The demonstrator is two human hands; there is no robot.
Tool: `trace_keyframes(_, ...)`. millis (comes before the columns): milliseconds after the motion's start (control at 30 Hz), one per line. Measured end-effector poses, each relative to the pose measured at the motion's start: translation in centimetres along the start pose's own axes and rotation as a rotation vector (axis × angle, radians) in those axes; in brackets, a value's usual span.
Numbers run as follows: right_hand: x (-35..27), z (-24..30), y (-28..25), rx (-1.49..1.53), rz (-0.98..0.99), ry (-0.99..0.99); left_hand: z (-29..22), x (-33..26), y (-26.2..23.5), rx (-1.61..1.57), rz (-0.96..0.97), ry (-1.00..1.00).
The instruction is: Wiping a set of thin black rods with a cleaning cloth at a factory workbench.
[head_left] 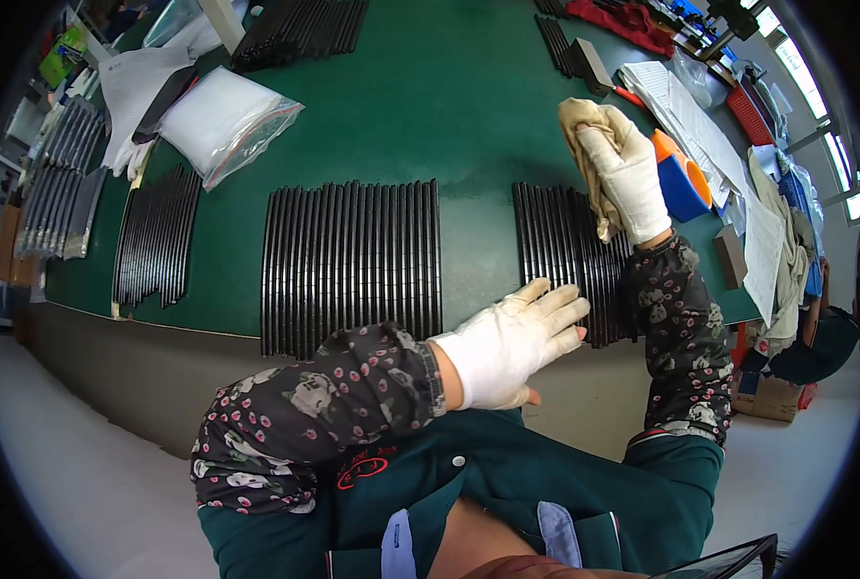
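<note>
My right hand (630, 174), in a white glove, is closed around a crumpled beige cloth (590, 172). It is over the far part of a row of slim black rods (552, 232) at the right of the green table (401, 116). My left hand (512, 345), also gloved, has its fingers stretched out over the near ends of these rods. Whether it presses on them I cannot tell. A wider row of black rods (353, 256) lies side by side left of that hand, their near ends jutting past the table edge.
More black rods (157, 236) lie at the left, near a clear bag with white contents (222, 116). A blue and orange tape dispenser (679, 183) stands beside my right wrist. Papers (695, 121) and a grey block (729, 256) lie along the right side.
</note>
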State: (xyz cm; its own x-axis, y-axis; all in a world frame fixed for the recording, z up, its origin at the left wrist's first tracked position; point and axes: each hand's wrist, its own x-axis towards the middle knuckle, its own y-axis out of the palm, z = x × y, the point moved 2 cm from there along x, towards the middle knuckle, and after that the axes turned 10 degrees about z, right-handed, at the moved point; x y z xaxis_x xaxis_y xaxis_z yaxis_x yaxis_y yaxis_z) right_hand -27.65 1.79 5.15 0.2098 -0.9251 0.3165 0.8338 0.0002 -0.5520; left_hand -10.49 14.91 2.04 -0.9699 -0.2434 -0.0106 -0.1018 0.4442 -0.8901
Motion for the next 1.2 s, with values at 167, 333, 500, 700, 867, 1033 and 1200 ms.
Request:
trace_keyframes(167, -0.4, 0.2, -0.4, -0.012, 0.011, -0.008, -0.3, -4.7, -0.9, -0.029, 0.016, -0.122)
trace_keyframes(333, -1.1, 1.9, -0.2, -0.079, 0.052, 0.002, -0.8, -5.0, -0.6, -0.029, 0.020, -0.123)
trace_keyframes(500, -1.2, 3.8, 1.2, -0.134, 0.155, -0.035, -0.6, -3.9, 0.0, 0.023, -0.042, -0.105)
trace_keyframes(700, -1.6, 4.4, 1.4, -0.168, 0.167, -0.044, -0.5, -4.6, -0.2, 0.024, 0.011, -0.145)
trace_keyframes(867, -4.2, 6.9, 4.2, -0.419, 0.512, -0.482, -1.1, -6.8, 0.0, -0.018, -0.072, -0.102)
trace_keyframes(1033, -4.8, 6.9, 7.9, -0.457, 0.766, -0.716, -0.9, -6.8, -0.2, -0.119, 0.154, -0.104)
trace_keyframes(1200, -0.4, 4.8, 9.3, -0.606, 0.512, -0.639, -1.0, -7.3, 0.1, -0.036, 0.051, -0.073)
